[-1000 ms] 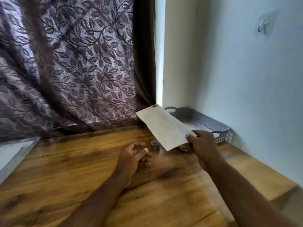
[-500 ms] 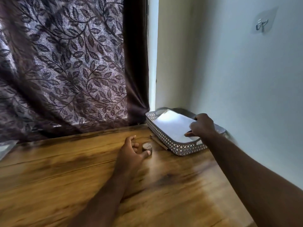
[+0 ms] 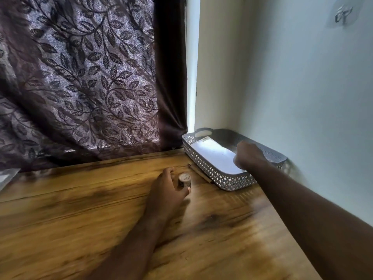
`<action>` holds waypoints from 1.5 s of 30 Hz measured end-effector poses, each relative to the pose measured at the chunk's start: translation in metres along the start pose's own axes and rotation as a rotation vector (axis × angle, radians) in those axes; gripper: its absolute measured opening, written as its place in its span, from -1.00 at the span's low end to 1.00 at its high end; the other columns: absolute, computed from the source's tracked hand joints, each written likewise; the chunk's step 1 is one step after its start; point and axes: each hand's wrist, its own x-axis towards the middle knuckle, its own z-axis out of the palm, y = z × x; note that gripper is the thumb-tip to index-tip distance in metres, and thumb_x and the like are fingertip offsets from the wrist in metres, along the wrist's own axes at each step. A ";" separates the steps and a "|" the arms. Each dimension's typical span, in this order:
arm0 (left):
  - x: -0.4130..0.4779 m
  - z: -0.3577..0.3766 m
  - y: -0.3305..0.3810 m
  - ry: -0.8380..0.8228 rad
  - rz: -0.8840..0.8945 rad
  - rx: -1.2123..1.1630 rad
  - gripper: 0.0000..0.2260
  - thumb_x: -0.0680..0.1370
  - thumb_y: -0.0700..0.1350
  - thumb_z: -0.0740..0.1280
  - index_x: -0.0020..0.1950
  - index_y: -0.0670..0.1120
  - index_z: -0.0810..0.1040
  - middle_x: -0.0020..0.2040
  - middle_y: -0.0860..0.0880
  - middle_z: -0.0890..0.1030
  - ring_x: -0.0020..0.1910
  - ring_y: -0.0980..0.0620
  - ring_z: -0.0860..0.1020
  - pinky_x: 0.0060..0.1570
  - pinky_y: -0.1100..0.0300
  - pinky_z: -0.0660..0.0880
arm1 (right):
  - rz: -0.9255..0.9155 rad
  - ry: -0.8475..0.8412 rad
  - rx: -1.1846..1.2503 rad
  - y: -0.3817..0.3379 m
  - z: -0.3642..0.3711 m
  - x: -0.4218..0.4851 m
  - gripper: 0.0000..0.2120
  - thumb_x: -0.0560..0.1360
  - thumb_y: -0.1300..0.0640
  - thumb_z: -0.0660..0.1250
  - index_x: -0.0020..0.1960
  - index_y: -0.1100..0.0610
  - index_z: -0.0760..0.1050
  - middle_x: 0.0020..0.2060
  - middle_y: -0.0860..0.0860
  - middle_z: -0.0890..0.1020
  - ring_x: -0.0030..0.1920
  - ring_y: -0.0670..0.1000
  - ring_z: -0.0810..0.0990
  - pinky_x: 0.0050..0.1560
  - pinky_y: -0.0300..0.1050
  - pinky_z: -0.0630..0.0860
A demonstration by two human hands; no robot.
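I see the white envelope [image 3: 214, 156] lying flat in the perforated grey basket [image 3: 203, 164] at the far right corner of the surface [image 3: 80, 209]. My right hand [image 3: 247, 155] curls over its near end; I cannot tell whether it grips. My left hand [image 3: 167, 190] rests relaxed, a small tape roll [image 3: 184, 179] between thumb and forefinger.

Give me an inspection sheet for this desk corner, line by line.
Surface: wooden table, grain visible, partly motion-blurred.
Job's things: white envelope lying flat in the grey perforated basket; small roll standing on the table near the basket.
Clutter: thin stick or pencil along the basket's near wall; clear plastic item at the left edge, cut off.
Grips: right hand over the envelope, fingers curled, hold hidden; left hand on the table, roll between thumb and forefinger, hold unclear.
Cables: nothing seen.
Surroundings: leaf-patterned curtain, pale wall with a stick-on hook.
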 end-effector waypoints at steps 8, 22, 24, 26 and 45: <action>-0.001 0.000 0.002 -0.022 0.035 0.090 -0.35 0.45 0.04 0.51 0.47 -0.07 0.36 0.32 -0.07 0.56 0.26 -0.07 0.52 0.22 0.06 0.48 | -0.183 0.406 0.465 -0.016 0.000 -0.046 -0.93 0.51 0.21 0.37 -0.11 0.14 0.64 -0.16 0.07 0.68 -0.13 0.09 0.60 -0.11 -0.15 0.38; 0.007 0.009 0.005 -0.116 0.137 0.278 -0.40 0.54 0.07 0.40 0.52 0.02 0.28 0.45 -0.02 0.47 0.39 -0.14 0.37 0.34 0.08 0.31 | -0.465 -0.015 0.020 -0.049 0.060 -0.105 -0.57 0.44 0.27 0.32 0.32 0.22 0.47 0.24 0.20 0.53 0.14 0.21 0.59 0.18 0.02 0.51; 0.011 0.012 0.004 -0.118 0.148 0.297 -0.47 0.54 0.06 0.38 0.48 0.05 0.35 0.43 0.00 0.49 0.37 -0.14 0.39 0.34 0.03 0.35 | -0.478 0.007 -0.038 -0.054 0.061 -0.099 -0.55 0.47 0.26 0.31 0.36 0.25 0.44 0.25 0.22 0.52 0.16 0.20 0.59 0.19 0.00 0.50; 0.015 0.014 0.002 -0.099 0.164 0.294 -0.56 0.54 0.03 0.39 0.41 0.05 0.43 0.38 -0.01 0.52 0.34 -0.10 0.43 0.33 0.04 0.37 | -0.474 0.004 -0.095 -0.059 0.060 -0.095 -0.61 0.52 0.26 0.28 0.35 0.27 0.43 0.26 0.22 0.51 0.18 0.19 0.58 0.16 -0.02 0.50; 0.006 -0.010 -0.006 0.211 -0.184 -0.348 -0.62 0.53 0.06 0.43 0.29 -0.04 0.55 0.10 0.01 0.64 0.05 -0.02 0.62 0.16 -0.02 0.56 | -0.435 0.111 -0.212 -0.075 0.067 -0.091 -0.75 0.63 0.18 0.20 0.28 0.16 0.50 0.19 0.15 0.53 0.03 0.19 0.68 -0.26 0.03 0.50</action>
